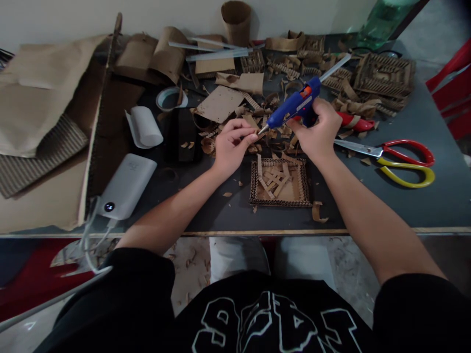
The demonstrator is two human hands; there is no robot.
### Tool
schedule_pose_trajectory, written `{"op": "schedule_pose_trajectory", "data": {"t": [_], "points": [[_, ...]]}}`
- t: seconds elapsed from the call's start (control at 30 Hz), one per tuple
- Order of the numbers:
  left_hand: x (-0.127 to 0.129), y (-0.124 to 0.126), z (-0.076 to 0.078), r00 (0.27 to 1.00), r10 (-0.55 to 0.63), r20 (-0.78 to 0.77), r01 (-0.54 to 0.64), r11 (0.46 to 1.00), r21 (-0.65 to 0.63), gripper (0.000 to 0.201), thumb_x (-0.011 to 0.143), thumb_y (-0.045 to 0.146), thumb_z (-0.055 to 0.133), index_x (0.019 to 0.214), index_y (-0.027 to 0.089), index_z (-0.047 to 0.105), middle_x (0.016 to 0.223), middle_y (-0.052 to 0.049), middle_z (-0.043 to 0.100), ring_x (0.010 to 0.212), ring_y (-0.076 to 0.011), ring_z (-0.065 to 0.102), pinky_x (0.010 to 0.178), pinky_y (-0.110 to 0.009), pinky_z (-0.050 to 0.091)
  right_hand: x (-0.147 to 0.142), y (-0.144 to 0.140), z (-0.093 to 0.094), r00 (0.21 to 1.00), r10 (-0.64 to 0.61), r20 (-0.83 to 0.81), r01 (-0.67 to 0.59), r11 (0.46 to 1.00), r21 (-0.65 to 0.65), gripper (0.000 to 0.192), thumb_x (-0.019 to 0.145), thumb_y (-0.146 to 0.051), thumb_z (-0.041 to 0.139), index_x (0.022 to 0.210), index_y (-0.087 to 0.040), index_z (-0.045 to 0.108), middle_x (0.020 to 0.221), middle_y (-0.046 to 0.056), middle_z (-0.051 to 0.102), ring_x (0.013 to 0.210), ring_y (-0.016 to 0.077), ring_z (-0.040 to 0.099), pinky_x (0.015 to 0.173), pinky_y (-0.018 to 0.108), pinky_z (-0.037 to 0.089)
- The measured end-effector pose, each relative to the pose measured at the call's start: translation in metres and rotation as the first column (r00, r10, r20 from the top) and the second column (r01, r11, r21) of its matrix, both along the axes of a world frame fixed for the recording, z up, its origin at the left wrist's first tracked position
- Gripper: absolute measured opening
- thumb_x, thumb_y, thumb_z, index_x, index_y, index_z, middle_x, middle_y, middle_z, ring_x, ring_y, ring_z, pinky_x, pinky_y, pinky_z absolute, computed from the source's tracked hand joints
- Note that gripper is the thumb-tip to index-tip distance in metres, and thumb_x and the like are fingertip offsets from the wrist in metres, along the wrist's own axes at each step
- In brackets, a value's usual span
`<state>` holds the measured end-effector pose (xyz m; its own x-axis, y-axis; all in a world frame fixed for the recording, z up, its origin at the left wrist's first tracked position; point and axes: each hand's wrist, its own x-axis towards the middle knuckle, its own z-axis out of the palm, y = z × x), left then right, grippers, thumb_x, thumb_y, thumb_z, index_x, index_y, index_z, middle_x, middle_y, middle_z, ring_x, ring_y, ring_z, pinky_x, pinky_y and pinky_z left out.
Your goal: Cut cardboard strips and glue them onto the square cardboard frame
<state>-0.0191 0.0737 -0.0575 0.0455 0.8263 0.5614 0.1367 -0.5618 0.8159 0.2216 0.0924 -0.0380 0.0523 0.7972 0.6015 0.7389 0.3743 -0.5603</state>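
Right hand [319,128] wrapped round blue hot glue gun [299,104], nozzle angled down-left to meet a small cardboard strip [253,131] pinched in left hand [231,145] fingertips, raised for access. Just below both hands: square cardboard tray [279,182]. Scissors [397,158] lie right of the right-hand fingers.

Your glue gun [296,104] is blue with an orange patch near the back, and a clear glue stick juts from its rear. It sits tilted above the cardboard tray [278,182], nozzle pointing down and left. The nozzle tip meets a small cardboard strip [253,131], a thin tan piece held level just above the tray's far left corner. The tray itself lies flat, square, edged with corrugated trim, loose strips inside.
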Motion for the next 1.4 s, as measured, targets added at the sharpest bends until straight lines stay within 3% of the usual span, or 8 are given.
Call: {"op": "schedule_pose_trajectory", "data": {"t": [0.23, 1.03, 1.4], "points": [[0.0005, -0.0001, -0.0002, 1.0, -0.004, 0.016, 0.004, 1.0, -0.021, 0.035, 0.081, 0.059, 0.079, 0.092, 0.026, 0.084, 0.096, -0.004, 0.07, 0.095, -0.0148, 0.07, 0.087, -0.031, 0.061, 0.0011, 0.0014, -0.0015, 1.0, -0.009, 0.018, 0.009, 1.0, -0.013, 0.03, 0.078, -0.043, 0.082, 0.088, -0.025, 0.059, 0.095, 0.008, 0.066, 0.099, 0.0322, 0.065, 0.089, 0.051, 0.057], [-0.0029, -0.0006, 0.0006, 0.994, 0.027, -0.105, -0.028, 1.0, -0.004, 0.04, 0.085, 0.063, 0.073, 0.094, 0.025, 0.082, 0.1, -0.005, 0.071, 0.094, -0.0157, 0.07, 0.087, -0.031, 0.062, -0.0019, -0.0013, 0.0025, 1.0, -0.007, -0.005, 0.007, 1.0, -0.021, 0.032, 0.077, -0.048, 0.081, 0.09, -0.026, 0.06, 0.1, 0.009, 0.069, 0.102, 0.0337, 0.066, 0.09, 0.051, 0.058], [-0.0026, 0.0004, 0.0001, 0.994, 0.036, -0.108, -0.033, 0.999, 0.032, 0.041, 0.085, 0.063, 0.072, 0.095, 0.025, 0.082, 0.1, -0.005, 0.072, 0.093, -0.015, 0.07, 0.069, -0.025, 0.059, -0.0015, 0.0002, 0.0014, 1.0, -0.018, -0.018, 0.018, 1.0, -0.008, 0.033, 0.076, -0.05, 0.08, 0.089, -0.027, 0.06, 0.1, 0.009, 0.07, 0.101, 0.0342, 0.067, 0.09, 0.051, 0.057]]}}
